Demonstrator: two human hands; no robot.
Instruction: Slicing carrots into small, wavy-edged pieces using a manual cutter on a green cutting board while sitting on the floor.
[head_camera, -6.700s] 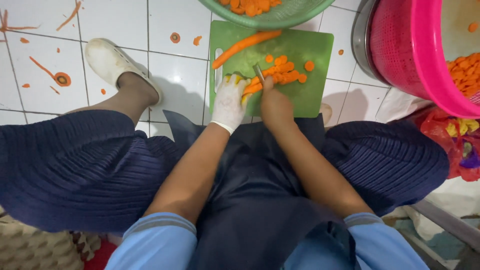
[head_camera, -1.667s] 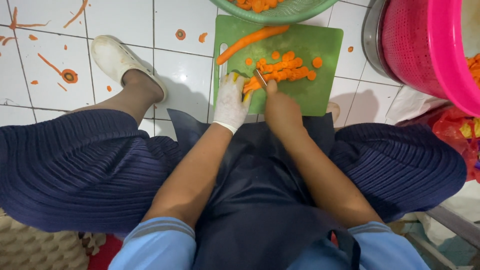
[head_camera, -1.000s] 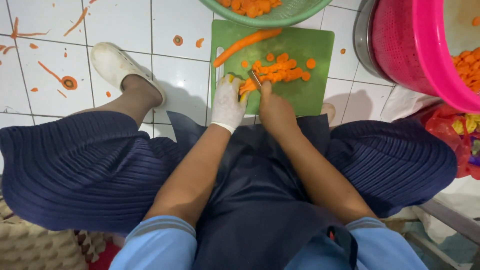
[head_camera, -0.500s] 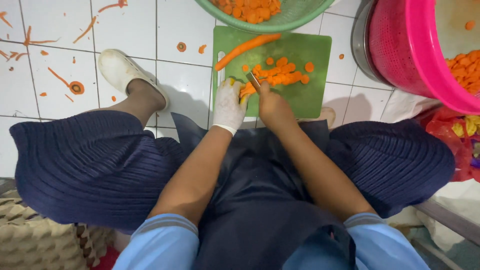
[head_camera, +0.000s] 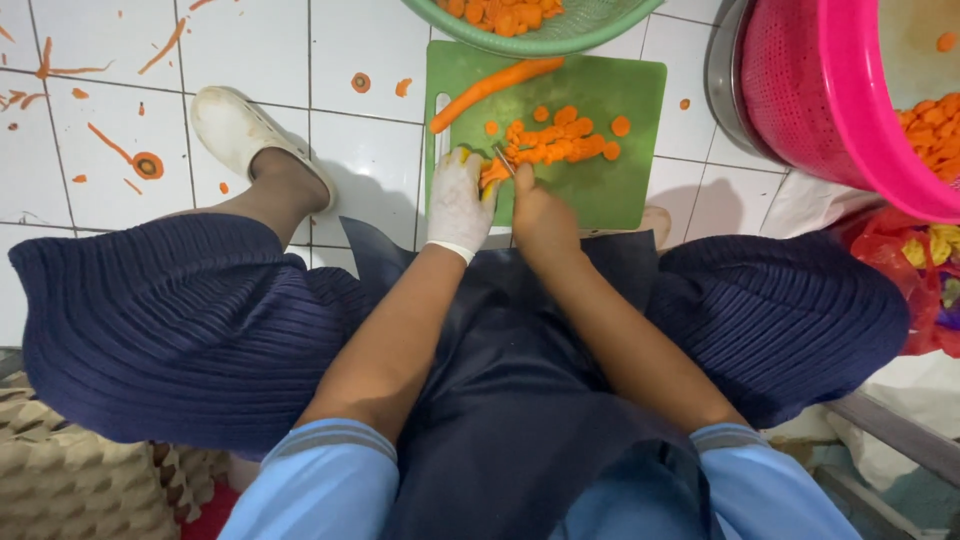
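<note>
A green cutting board (head_camera: 610, 185) lies on the white tiled floor between my knees. My left hand (head_camera: 457, 200), in a white glove, presses a short piece of carrot (head_camera: 490, 174) onto the board. My right hand (head_camera: 541, 212) grips a small knife (head_camera: 505, 159) whose blade meets the carrot beside my gloved fingers. A heap of round carrot slices (head_camera: 558, 140) sits just beyond the blade. One whole peeled carrot (head_camera: 495, 85) lies slantwise along the board's far left edge.
A green colander (head_camera: 610, 22) with cut carrot stands just past the board. A pink colander (head_camera: 830, 90) holding carrot pieces sits in a metal bowl at right. Carrot peelings (head_camera: 130, 155) litter the tiles at left. My white shoe (head_camera: 235, 130) rests left of the board.
The slice heap has grown and the carrot piece under my left hand is shorter. Both hands stay at the board's near left; the view has shifted slightly.
</note>
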